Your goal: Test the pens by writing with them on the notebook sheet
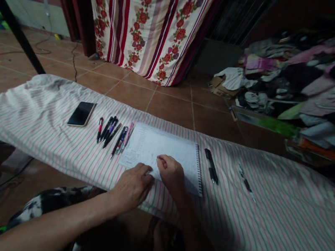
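Observation:
A spiral-bound notebook (164, 144), its page covered in faint writing, lies on the striped cloth in front of me. My left hand (133, 183) rests at its near edge, fingers curled together; whatever they might hold is hidden. Just right of it, my right hand (171, 172) is over the page with fingers folded into a pinch, and anything inside is too small to make out. Several pens (109, 129) lie left of the notebook, some touching its left edge. To the right are black pens (211, 166) side by side and a black-and-white pen (246, 182).
A smartphone (81, 113) lies at the left on the striped cloth (284, 212). Beyond the table hang a floral curtain (152, 21) and, at right, a heap of clothes (309, 76). A dark pole (15, 23) slants at left above cables on the tiled floor.

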Tool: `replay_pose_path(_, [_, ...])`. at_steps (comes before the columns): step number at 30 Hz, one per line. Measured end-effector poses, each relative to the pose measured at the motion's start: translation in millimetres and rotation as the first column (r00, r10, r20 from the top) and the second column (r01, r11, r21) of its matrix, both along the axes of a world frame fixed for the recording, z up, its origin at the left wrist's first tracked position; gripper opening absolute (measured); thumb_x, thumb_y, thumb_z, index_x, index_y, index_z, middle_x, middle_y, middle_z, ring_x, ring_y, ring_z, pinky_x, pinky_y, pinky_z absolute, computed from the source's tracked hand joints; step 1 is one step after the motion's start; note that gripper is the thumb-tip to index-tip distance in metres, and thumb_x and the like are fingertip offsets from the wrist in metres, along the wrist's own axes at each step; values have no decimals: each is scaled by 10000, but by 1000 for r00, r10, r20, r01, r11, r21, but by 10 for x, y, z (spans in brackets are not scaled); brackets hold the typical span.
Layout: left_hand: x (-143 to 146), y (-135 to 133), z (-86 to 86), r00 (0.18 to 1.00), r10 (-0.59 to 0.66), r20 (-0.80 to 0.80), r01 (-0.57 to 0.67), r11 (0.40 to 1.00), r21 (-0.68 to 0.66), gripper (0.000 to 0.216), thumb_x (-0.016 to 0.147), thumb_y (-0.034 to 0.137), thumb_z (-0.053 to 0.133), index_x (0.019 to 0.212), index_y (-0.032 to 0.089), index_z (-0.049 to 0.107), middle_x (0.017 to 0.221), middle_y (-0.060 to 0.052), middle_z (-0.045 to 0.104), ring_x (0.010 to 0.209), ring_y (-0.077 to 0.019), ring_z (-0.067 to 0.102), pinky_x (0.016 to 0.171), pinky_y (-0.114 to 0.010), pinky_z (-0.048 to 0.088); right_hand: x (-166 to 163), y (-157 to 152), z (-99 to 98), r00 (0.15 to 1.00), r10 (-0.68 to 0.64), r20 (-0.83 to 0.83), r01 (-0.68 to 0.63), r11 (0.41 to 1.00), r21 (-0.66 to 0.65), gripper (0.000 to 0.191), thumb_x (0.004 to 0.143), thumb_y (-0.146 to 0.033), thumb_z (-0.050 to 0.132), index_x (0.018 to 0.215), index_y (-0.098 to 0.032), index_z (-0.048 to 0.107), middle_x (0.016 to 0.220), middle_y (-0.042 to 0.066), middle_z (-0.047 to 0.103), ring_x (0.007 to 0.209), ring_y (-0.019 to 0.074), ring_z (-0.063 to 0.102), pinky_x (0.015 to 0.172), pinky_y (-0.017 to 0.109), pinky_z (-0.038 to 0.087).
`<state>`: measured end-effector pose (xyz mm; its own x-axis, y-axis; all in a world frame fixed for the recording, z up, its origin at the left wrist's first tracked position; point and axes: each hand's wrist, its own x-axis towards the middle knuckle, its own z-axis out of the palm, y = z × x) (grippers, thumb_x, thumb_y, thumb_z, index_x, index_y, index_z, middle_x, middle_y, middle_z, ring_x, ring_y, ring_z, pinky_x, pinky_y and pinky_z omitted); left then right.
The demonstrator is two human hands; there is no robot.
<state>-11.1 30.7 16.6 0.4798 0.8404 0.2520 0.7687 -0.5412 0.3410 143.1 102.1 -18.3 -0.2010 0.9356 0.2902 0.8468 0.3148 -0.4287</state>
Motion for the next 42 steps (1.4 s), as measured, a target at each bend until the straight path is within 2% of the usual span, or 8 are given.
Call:
replay_pose_path(6, [-280, 145, 60, 983, 185, -13, -184, 982, 50, 236, 866, 220, 390, 913, 154, 611, 1024, -93, 586, 929, -216, 517, 785, -346, 482, -19, 21, 12, 999, -11, 37, 13, 999, -51, 198, 799, -247, 460, 798, -176, 645, 737, 43, 658, 708, 167, 589, 680, 255, 390])
replay_pose_path(10, [-541, 257, 104, 947, 316, -62, -313, 948, 63, 243, 859, 224, 405, 988, 167, 603, 1037, -88, 572, 976, -214, 507, 799, -317, 467, -29, 26, 22, 999, -11, 35, 14, 997, -80, 201, 795, -240, 462, 829, -175, 650, 782, 47, 669, 743, 169, 598, 701, 256, 396])
replay_pose_path(13, [-754, 345, 123, 888, 439, -141, -433, 899, 72, 237, 842, 221, 435, 1009, 175, 596, 1040, -87, 566, 973, -222, 516, 761, -307, 464, -36, 27, 32, 999, -18, 41, 22, 995, -93, 208, 797, -248, 464, 852, -176, 652, 795, 46, 673, 756, 172, 604, 710, 258, 398])
replay_pose_path(16, [-928, 417, 117, 803, 560, -205, -559, 826, 67, 257, 868, 227, 381, 1015, 182, 588, 1023, -95, 560, 948, -219, 538, 687, -287, 455, -38, 30, 38, 999, -20, 47, 25, 994, -108, 211, 799, -255, 467, 865, -178, 653, 800, 45, 675, 762, 171, 607, 714, 257, 399])
replay_pose_path(24, [-1034, 482, 15, 745, 558, -365, -601, 799, -6, 318, 907, 316, 287, 993, 165, 552, 941, -89, 563, 877, -218, 582, 639, -277, 429, -31, 35, 36, 998, -18, 60, 24, 993, -113, 206, 793, -248, 473, 881, -178, 646, 790, 38, 673, 766, 171, 607, 724, 261, 398])
replay_pose_path(29, [-1004, 518, -45, 718, 591, -369, -623, 781, 40, 308, 907, 273, 257, 970, 150, 531, 931, -104, 559, 849, -235, 590, 599, -289, 427, -38, 30, 38, 998, -24, 57, 31, 993, -115, 204, 794, -256, 474, 875, -179, 645, 786, 37, 669, 763, 169, 603, 722, 260, 398])
replay_pose_path(35, [-997, 535, -25, 708, 596, -378, -639, 769, 17, 300, 893, 204, 247, 992, 139, 522, 926, -122, 582, 873, -236, 592, 632, -299, 444, -41, 24, 50, 998, -28, 63, 34, 994, -106, 213, 797, -261, 466, 875, -185, 649, 768, 34, 664, 742, 164, 599, 714, 259, 398])
replay_pose_path(42, [-1002, 544, -35, 713, 597, -367, -639, 769, 10, 323, 884, 261, 268, 939, 118, 553, 884, -140, 603, 821, -273, 618, 612, -331, 449, -41, 16, 55, 999, -17, 49, 22, 995, -98, 205, 794, -262, 465, 865, -190, 644, 769, 33, 666, 735, 159, 592, 706, 257, 392])
